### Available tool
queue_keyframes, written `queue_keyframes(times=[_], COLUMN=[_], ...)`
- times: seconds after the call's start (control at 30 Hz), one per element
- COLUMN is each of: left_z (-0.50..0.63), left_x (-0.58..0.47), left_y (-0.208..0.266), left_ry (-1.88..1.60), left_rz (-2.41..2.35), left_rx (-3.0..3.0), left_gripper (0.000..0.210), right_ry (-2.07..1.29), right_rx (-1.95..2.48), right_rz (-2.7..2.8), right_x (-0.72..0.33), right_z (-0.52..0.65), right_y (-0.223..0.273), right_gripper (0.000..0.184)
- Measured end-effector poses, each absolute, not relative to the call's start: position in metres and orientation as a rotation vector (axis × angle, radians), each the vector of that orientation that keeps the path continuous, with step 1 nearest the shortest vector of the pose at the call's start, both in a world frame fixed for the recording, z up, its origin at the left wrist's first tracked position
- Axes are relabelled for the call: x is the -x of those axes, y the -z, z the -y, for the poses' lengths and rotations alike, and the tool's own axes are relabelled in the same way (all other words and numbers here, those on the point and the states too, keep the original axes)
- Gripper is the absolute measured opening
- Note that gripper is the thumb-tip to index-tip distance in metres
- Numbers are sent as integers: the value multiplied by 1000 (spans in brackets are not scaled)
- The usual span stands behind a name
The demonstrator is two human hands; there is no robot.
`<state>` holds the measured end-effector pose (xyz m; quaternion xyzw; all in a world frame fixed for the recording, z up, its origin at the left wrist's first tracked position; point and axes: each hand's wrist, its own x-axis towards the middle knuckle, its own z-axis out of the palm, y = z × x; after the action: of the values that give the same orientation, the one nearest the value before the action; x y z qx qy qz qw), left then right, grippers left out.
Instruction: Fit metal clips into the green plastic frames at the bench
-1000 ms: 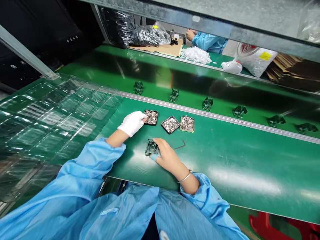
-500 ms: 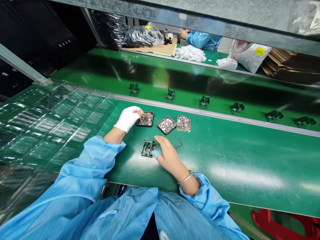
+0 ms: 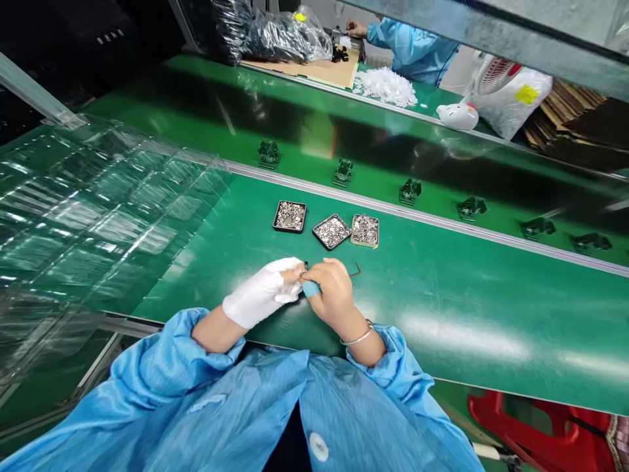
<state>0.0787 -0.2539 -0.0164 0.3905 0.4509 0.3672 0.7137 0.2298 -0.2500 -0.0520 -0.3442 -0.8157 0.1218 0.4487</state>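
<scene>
On a glossy green work surface (image 3: 466,308), two hands are meeting over a small dark part (image 3: 305,265), almost hidden between them. The left hand (image 3: 263,295), wearing a soft white cloth glove, is pinching fingertips against it; the bare right hand (image 3: 334,292), thumb capped in blue, is curling closed on it too. Beyond are sitting three shallow square metal trays (image 3: 331,231) heaped with tiny shiny pieces. Clear ribbed plastic trays (image 3: 98,210) are lying left. A person in blue (image 3: 407,49) is working at a far bench.
</scene>
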Motion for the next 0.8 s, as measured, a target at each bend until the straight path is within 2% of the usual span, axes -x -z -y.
queue_keyframes(times=[0.1, 0.2, 0.27, 0.37, 0.4, 0.5, 0.63, 0.8], left_z=[260, 259, 256, 252, 251, 252, 257, 263], left_x=[-66, -44, -32, -28, -30, -37, -42, -50], left_y=[18, 30, 43, 68, 75, 89, 87, 75], left_ry=[-852, -1124, -1158, -886, -807, -729, -820, -906], left_rz=[-1112, -1421, -1474, -1336, -1327, -1407, -1448, -1403], left_rx=[-1019, -1314, -1534, -1788, -1829, -1866, -1968, -2085], left_gripper=[33, 29, 42, 77, 81, 67, 51, 45], right_ry=[-312, -513, -725, -1006, -1061, -1115, -1002, -776], right_rx=[832, 985, 1128, 1216, 1214, 1205, 1124, 931], right_rz=[2025, 1864, 1705, 1576, 1569, 1596, 1703, 1934], right_x=[-235, -245, -250, -253, -253, -250, -244, -236], right_z=[250, 244, 237, 230, 229, 229, 234, 241], right_y=[51, 48, 50, 60, 64, 71, 66, 62], right_gripper=[14, 13, 11, 8, 9, 10, 8, 10])
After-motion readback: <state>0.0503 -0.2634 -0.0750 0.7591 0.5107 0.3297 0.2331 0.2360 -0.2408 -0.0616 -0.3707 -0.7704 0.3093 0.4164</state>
